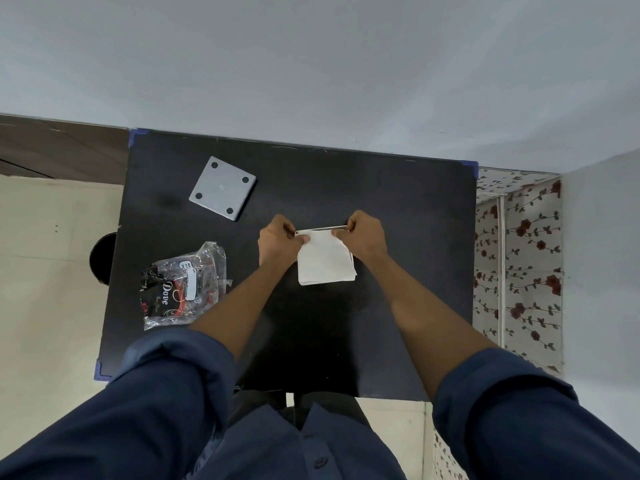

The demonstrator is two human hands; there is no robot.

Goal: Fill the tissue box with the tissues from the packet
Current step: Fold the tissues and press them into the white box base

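A stack of white tissues (325,263) lies at the middle of the black table (398,209). My left hand (278,239) pinches its far left corner and my right hand (367,237) pinches its far right corner. A thin grey strip (320,229) runs between my fingers along the stack's far edge; I cannot tell what it belongs to. A grey square plate (222,188) with black round feet lies upside down at the far left, apart from my hands. The clear plastic packet (183,287) with a "Dove" label lies crumpled at the near left.
The table stands against a pale wall. A dark round object (102,259) sits on the floor beside the table's left edge. Floral fabric (519,265) hangs to the right of the table. My dark blue sleeves fill the bottom of the view.
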